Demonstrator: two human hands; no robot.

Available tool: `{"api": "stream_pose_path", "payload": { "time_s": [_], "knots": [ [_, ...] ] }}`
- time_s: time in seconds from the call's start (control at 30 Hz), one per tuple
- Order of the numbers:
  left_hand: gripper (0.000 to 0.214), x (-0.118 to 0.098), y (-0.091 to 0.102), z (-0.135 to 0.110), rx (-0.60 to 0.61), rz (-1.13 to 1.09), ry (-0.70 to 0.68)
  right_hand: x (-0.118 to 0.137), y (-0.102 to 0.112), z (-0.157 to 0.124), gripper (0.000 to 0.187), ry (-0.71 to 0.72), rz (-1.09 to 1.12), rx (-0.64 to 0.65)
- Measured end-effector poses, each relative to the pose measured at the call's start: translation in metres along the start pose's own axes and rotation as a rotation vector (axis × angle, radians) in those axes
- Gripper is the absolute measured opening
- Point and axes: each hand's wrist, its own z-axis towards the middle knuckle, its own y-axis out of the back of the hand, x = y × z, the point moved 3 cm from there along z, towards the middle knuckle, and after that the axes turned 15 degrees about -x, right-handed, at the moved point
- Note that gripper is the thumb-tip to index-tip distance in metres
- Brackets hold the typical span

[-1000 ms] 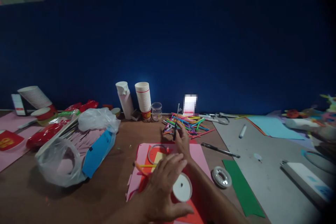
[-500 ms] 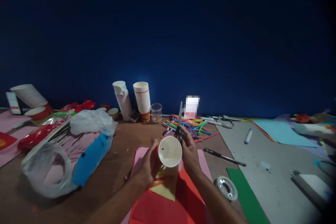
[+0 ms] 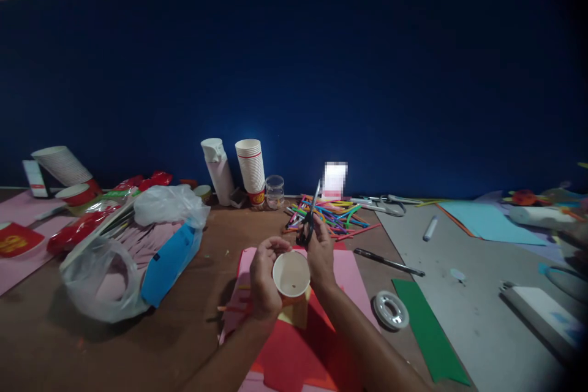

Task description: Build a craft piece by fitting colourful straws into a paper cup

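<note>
The small white paper cup is sitting slightly lower than before, mouth facing the camera, over red paper sheets. The left hand is gripping its side; the right hand, just beside its rim, is clutching black-handled scissors, blades pointing up and away.

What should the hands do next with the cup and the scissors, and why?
Probably tip the scissors down toward the rim of the paper cup. The right hand holds them just beside the cup, blades pointing up and away from it, while the left hand holds the cup with its open mouth facing the camera.
</note>
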Motion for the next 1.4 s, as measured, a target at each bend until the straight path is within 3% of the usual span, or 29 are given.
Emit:
{"api": "stream_pose_path", "payload": {
  "time_s": [0.2, 0.4, 0.53, 0.67, 0.87, 1.03, 1.2, 1.4],
  "knots": [
    [0.027, -0.028, 0.002, -0.024, 0.221, 0.346, -0.352, 0.015, -0.005, -0.010, 0.039, -0.087, 0.089, 0.060],
    [0.021, -0.037, 0.000, -0.016, 0.141, 0.337, -0.370, 0.031, -0.003, -0.015, 0.036, 0.018, 0.030, 0.184],
    [0.024, -0.049, 0.007, -0.008, 0.083, 0.290, -0.360, 0.028, 0.013, -0.011, 0.038, 0.080, -0.183, 0.325],
    [0.028, -0.064, 0.011, -0.010, 0.141, 0.309, -0.503, 0.022, 0.039, -0.011, 0.043, 0.101, -0.374, 0.452],
    [0.033, -0.070, 0.012, -0.013, 0.241, 0.335, -0.651, 0.033, 0.058, -0.014, 0.043, 0.159, -0.507, 0.422],
    [0.038, -0.071, 0.005, -0.008, 0.241, 0.328, -0.639, 0.038, 0.054, -0.015, 0.050, 0.008, -0.406, 0.381],
    [0.040, -0.063, -0.009, 0.001, 0.198, 0.261, -0.392, 0.045, 0.045, -0.016, 0.052, -0.078, -0.302, 0.297],
    [0.041, -0.057, -0.020, 0.007, 0.243, 0.242, -0.378, 0.052, 0.033, -0.007, 0.046, -0.051, -0.275, 0.260]
  ]
}}
